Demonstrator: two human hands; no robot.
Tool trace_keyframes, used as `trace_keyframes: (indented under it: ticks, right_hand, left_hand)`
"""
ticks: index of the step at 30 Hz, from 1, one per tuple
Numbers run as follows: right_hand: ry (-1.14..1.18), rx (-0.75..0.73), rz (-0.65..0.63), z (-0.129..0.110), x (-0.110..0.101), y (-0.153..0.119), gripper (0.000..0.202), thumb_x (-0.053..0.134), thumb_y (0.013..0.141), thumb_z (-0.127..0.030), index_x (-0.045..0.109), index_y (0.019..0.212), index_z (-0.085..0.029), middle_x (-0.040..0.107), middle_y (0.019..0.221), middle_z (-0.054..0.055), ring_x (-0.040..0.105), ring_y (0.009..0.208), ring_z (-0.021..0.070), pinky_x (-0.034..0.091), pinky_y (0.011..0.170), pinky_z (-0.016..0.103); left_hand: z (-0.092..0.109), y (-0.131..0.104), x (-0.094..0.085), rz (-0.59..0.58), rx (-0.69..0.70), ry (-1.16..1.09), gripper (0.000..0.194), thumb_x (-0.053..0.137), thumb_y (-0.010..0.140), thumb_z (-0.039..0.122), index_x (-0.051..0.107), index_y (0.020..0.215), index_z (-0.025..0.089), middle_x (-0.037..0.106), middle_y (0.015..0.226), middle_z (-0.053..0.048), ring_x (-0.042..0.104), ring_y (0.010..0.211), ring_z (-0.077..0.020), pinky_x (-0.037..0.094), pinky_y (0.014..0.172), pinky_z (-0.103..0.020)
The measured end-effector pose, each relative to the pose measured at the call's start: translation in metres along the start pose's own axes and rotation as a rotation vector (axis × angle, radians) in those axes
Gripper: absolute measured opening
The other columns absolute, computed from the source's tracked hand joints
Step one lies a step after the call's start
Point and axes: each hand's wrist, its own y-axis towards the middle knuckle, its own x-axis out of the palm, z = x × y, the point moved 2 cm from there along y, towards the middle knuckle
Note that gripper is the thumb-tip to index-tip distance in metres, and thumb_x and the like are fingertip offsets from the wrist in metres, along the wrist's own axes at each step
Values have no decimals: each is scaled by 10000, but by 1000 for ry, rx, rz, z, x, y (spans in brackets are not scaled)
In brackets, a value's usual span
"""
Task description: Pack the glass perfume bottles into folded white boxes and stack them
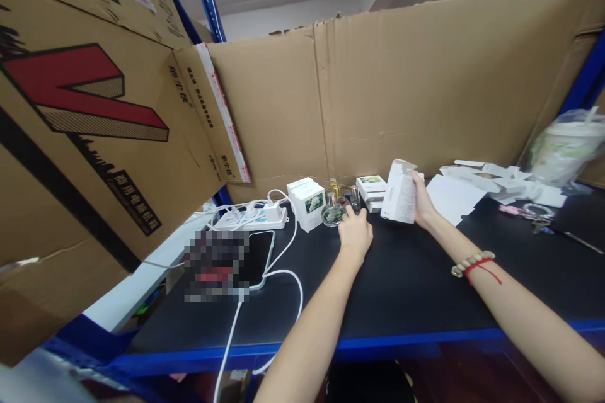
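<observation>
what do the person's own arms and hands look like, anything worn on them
Both hands are bare, with no gloves, and no sleeves show on either forearm. The right wrist, below the right hand, wears a bracelet of pale, chunky beads and a thin red cord with a loose end. Nothing shows on the left wrist, below the left hand.

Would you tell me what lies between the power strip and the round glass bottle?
A loop of white cable and a white box with a flower picture, in the head view.
</observation>
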Motion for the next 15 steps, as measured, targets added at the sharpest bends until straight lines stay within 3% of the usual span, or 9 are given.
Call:
trace_keyframes:
  ticks: [11,15]
  right_hand:
    - [-81,-95,-25,2,-7,9,371,558,601,-607,550,652,-239,614,535,-12,630,604,202,523,555,314]
    - [-120,-106,-54,6,-11,15,389,544,604,-625,557,654,-239,622,550,-7,626,603,203,514,551,314]
  left_hand:
    - [2,0,-21,-112,-43,-13,335,366,827,288,655,905,136,600,973,-126,602,885,-239,465,695,-305]
    - [-6,4,-28,-79,-114,-54,336,385,817,302,671,865,130,639,885,-110,615,849,-235,447,690,-295]
